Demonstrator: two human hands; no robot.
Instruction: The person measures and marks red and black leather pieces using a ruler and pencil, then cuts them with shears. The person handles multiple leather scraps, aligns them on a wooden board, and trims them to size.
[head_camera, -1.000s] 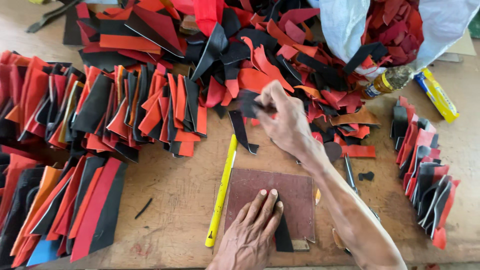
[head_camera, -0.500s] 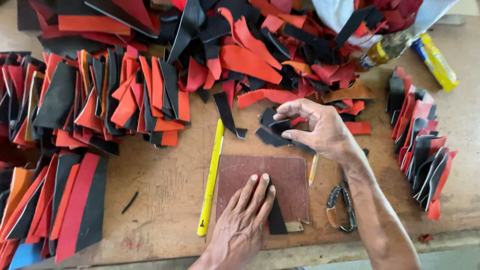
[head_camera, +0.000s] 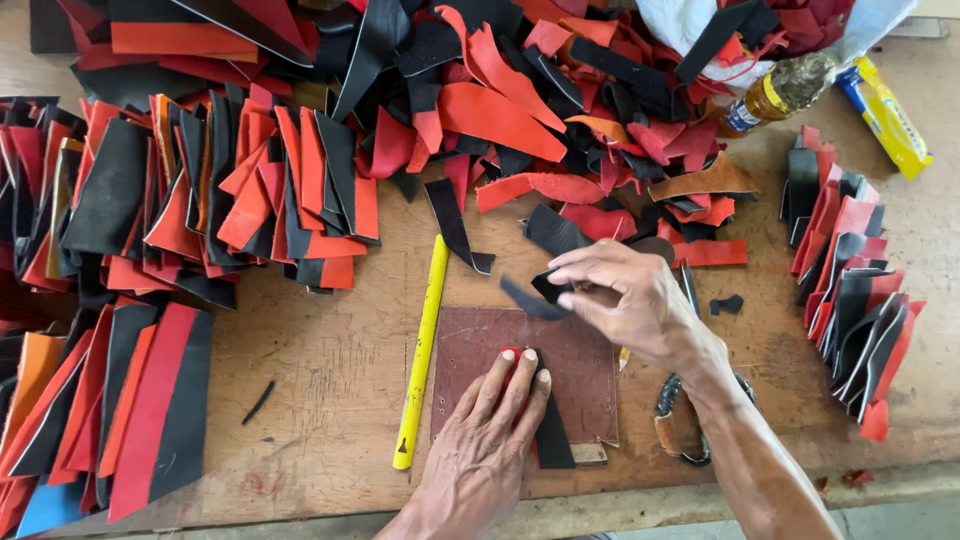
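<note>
My left hand (head_camera: 487, 430) lies flat on a red and black leather piece (head_camera: 548, 432) that rests on a dark red square mat (head_camera: 580, 370). My right hand (head_camera: 630, 300) hovers just above the mat's far edge and pinches a small black leather scrap (head_camera: 530, 297) between thumb and fingers. A yellow ruler-like stick (head_camera: 422, 350) lies upright along the mat's left side. A big heap of red and black leather offcuts (head_camera: 520, 90) fills the far side of the wooden table (head_camera: 320, 360).
Stacks of cut red and black strips (head_camera: 170, 200) lie at the left, more (head_camera: 855, 300) at the right. A bottle with amber liquid (head_camera: 775, 95) and a yellow packet (head_camera: 885, 115) sit at the far right. Scissors (head_camera: 675, 425) lie beneath my right forearm.
My right hand has drawn back from the offcut heap toward the mat, carrying a black scrap. My left hand has stayed pressed on the piece on the mat.
</note>
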